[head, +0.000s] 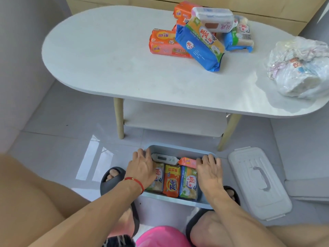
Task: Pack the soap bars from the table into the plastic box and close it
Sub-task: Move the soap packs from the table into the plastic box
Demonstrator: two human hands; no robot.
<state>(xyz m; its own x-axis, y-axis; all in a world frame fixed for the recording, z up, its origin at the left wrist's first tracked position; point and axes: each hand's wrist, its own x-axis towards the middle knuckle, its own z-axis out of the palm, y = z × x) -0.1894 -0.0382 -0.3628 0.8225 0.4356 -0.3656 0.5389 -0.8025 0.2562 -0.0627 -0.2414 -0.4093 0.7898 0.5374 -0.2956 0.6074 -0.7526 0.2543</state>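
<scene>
A blue plastic box (pixel 175 149) sits on the floor between my feet, open. Inside lie several wrapped soap bars, among them an orange Tide bar (pixel 171 182) in the middle. My left hand (pixel 142 166) rests flat on the left side of the box, fingers over its far rim. Spread over the bars and the rim at the box's right side is my right hand (pixel 210 171). Neither hand grips a bar. More wrapped soap bars (pixel 201 34) are piled on the white oval table (pixel 110 59). The grey lid (pixel 260 182) lies on the floor to the right of the box.
A crumpled clear plastic bag (pixel 300 68) sits at the table's right end. The table has wooden legs (pixel 119 118) and a lower shelf (pixel 174 118) just beyond the box. My feet in dark slippers (pixel 112 177) flank the box.
</scene>
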